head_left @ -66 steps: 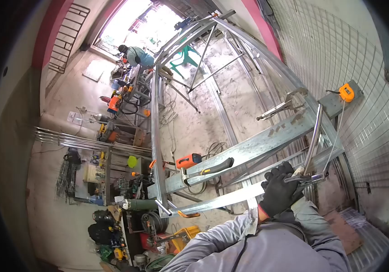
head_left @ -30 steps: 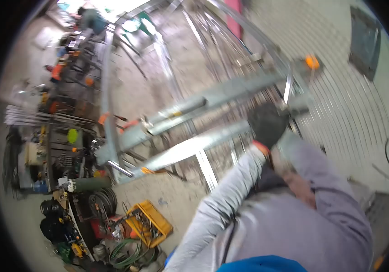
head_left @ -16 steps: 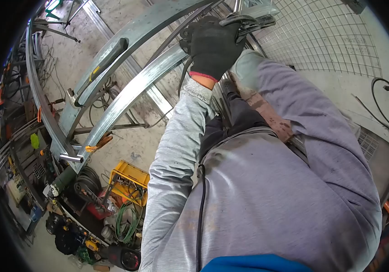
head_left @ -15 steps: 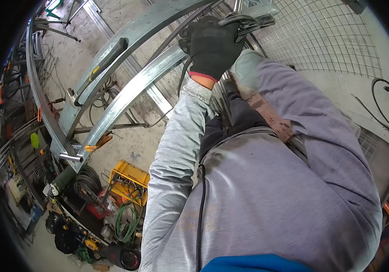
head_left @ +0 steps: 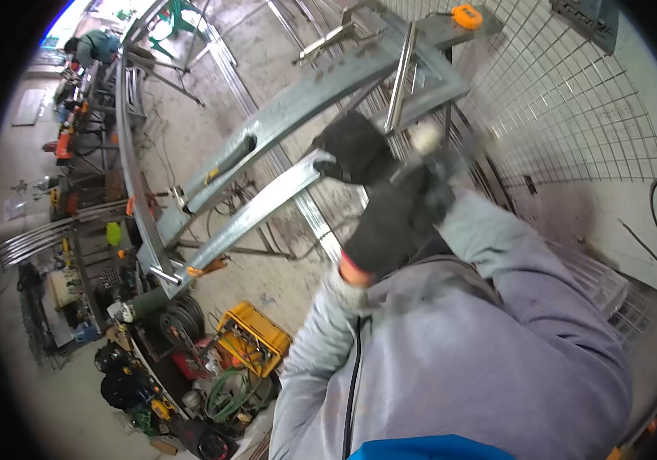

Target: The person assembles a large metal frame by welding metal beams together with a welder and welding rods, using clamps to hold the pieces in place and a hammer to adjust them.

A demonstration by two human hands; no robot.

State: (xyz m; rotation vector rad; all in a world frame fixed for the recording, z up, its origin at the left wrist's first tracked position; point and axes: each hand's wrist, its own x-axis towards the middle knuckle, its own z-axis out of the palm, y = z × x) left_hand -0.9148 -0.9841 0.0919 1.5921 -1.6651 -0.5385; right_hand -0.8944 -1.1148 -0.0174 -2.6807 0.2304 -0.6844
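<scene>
My left hand (head_left: 391, 224), in a black glove with a red cuff, is closed at my chest. Its fingers appear wrapped round a dark metal tool (head_left: 447, 167), too smeared by motion to name. Beyond it my right hand (head_left: 355, 149), also black-gloved, reaches across, its wrist hidden behind the left glove. The right fingers close on the near end of a curved steel bar (head_left: 255, 221). A second, wider curved steel bar (head_left: 305, 96) runs alongside, with a dark-handled clamp (head_left: 229, 159) on it. A bright metal rod (head_left: 401, 80) stands just past my hands.
An orange tape measure (head_left: 466, 16) lies on the frame's far end. Wire mesh (head_left: 573, 100) leans at the right wall. A yellow crate (head_left: 254, 333) and coiled green hose (head_left: 229, 395) are at lower left. Another person (head_left: 92, 47) is at the far upper left.
My left hand has drawn back towards my chest with the metal tool. My right hand, mostly hidden before, now shows at the bar's end. My view has tilted up, revealing the tape measure.
</scene>
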